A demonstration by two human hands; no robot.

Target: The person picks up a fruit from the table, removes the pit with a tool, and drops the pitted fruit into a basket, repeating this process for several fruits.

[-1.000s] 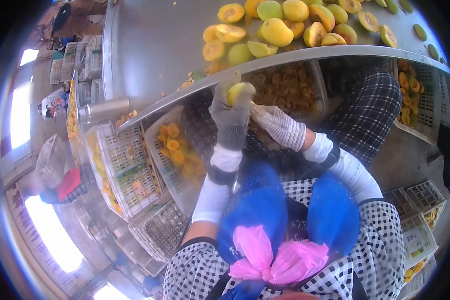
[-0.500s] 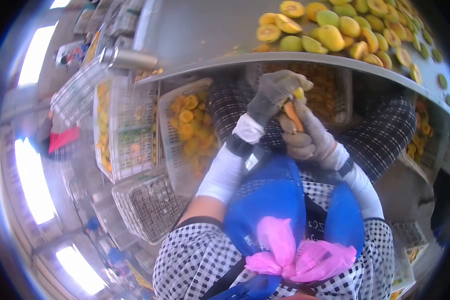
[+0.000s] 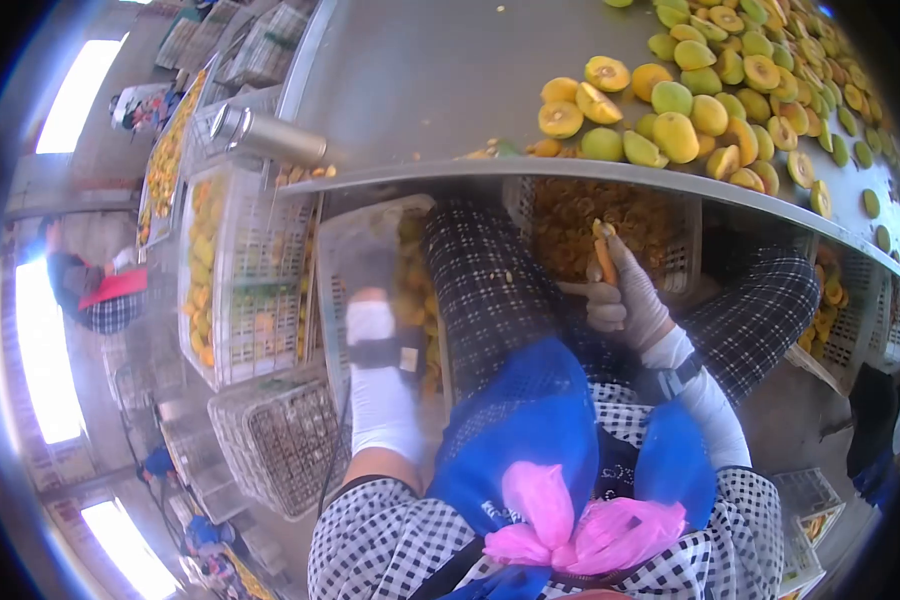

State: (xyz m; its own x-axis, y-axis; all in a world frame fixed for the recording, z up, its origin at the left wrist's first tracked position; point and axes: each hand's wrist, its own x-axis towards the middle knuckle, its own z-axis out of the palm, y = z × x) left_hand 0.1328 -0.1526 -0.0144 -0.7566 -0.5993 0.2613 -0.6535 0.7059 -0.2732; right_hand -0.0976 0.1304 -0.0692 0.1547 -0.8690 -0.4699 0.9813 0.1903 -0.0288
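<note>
My right hand (image 3: pixel 630 300), in a pale glove, is wrapped round a small orange-handled tool (image 3: pixel 605 262) with a yellowish bit at its tip. It hovers above my lap, near a crate of orange-brown scraps (image 3: pixel 590 215) under the table edge. Over at the left, my gloved left hand (image 3: pixel 368 262) is smeared by motion above a white crate (image 3: pixel 332 290) of yellow fruit halves (image 3: pixel 410 235); its fingers cannot be made out. Peach-like halves and green-yellow fruits (image 3: pixel 675 135) lie heaped on the metal table (image 3: pixel 420 80).
A steel flask (image 3: pixel 270 135) lies at the table's left corner. Further left stand a fruit-filled crate (image 3: pixel 255 270) and an upturned-looking grey crate (image 3: pixel 280 440). Another crate of fruit (image 3: pixel 835 290) sits by my right knee. A person with a red cloth (image 3: pixel 110 285) is at far left.
My left hand has left my right hand and swung left, over the crate of fruit halves. My right hand still grips the tool. The view has shifted slightly.
</note>
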